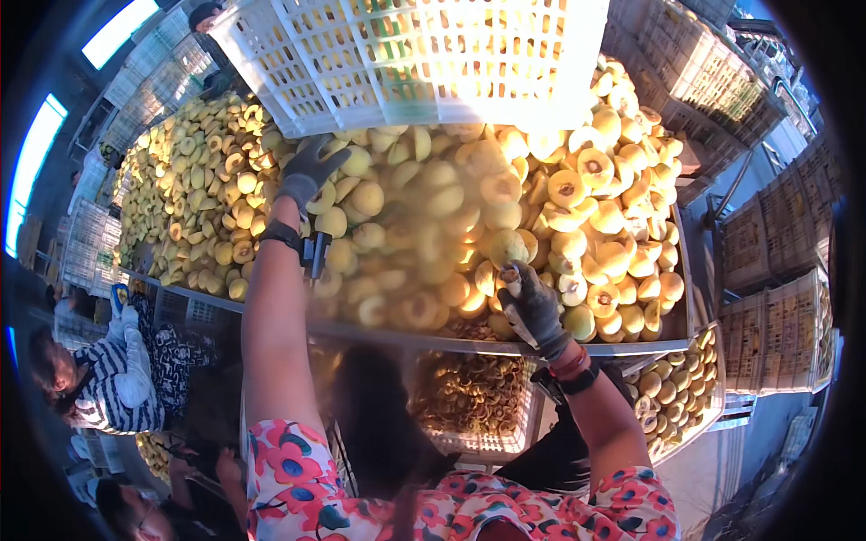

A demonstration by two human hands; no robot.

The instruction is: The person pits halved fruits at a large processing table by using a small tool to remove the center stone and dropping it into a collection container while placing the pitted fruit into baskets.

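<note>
While the left hand [308, 171] reaches over the pile with its fingers spread and nothing visible in its grasp, the right hand [538, 311] sits at the near side of the metal-rimmed table [622, 347]. Both wear dark grey gloves. The right fingers are bent inward; a small brownish item [512, 278] shows at their tips, but its kind, and how firmly it is held, cannot be told.

The yellow halved fruit [577, 243] lies heaped across the table, on both sides of the left hand and just beyond the right. Several halves on the right show brown centres; the middle of the heap is blurred. A white slotted crate [433, 63] stands beyond the heap, fruit visible through its slots. The left fingertips are near its lower edge; contact cannot be confirmed.

Below the near rim, one crate [519, 442] holds brownish scraps [474, 392], and a second container [713, 410] to the right holds more fruit. A co-worker in a striped top [113, 383] is at far left.
</note>
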